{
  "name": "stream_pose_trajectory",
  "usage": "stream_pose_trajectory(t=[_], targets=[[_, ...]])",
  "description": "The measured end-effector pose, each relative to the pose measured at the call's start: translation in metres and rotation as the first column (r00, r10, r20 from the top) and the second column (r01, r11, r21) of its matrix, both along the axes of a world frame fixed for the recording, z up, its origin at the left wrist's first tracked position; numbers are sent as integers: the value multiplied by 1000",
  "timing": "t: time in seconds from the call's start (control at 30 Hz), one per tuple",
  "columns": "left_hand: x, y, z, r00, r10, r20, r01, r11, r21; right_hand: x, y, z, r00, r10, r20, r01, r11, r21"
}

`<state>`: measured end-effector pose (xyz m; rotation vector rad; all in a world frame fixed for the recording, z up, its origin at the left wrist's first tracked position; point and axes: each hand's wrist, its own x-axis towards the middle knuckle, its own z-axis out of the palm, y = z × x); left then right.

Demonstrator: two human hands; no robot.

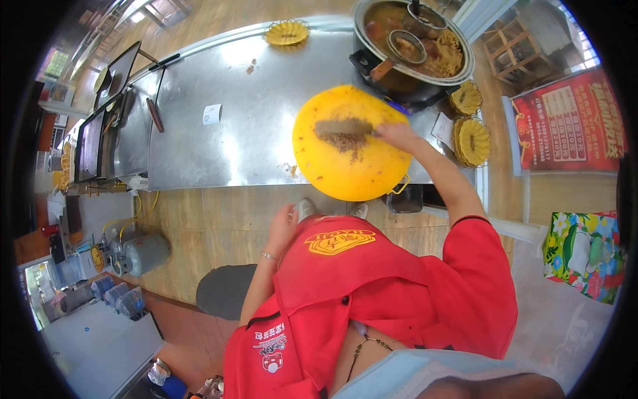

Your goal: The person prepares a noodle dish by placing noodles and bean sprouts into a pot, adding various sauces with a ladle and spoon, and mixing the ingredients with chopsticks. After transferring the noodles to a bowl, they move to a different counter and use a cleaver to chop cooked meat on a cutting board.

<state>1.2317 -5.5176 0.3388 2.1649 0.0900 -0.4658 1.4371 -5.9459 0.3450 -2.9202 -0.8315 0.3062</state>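
My right hand [398, 135] grips a cleaver [343, 126] by its handle, with the wide blade lying across a small heap of finely chopped brown food, likely meat [346, 142]. Under them is a round yellow cutting board [349, 174], its near edge jutting past the steel counter. Small scraps dot the board. My left hand [284, 222] hangs low beside my red apron [339, 249], holding nothing, its fingers loosely bent.
A large pot [406, 90] of broth with strainers stands behind the board, to the right. Yellow woven baskets [471, 142] sit beside it. On the steel counter [199, 154] lies a paper slip [212, 114]. A gas cylinder [147, 254] stands on the floor at left.
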Motion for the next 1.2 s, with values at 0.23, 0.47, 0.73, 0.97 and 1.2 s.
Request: stream_pose_trajectory(t=[0.23,0.47,0.73,0.97,1.2], targets=[[-11,6,0,998,35,-58,-34,999,21,-52,13,50,980,-198,-27,200,978,67],[3,-4,7,996,-43,-77,44,999,10,-109,82,-14,840,-492,-227,537,814,223],[16,-11,10,997,-78,-28,78,997,-13,-116,110,-1,854,-497,-153,520,820,240],[15,-15,1,987,-133,-87,137,989,50,-123,145,20,863,-404,-302,478,847,234],[27,-27,11,985,-173,6,172,984,50,-115,89,-7,689,-663,-294,724,645,244]])
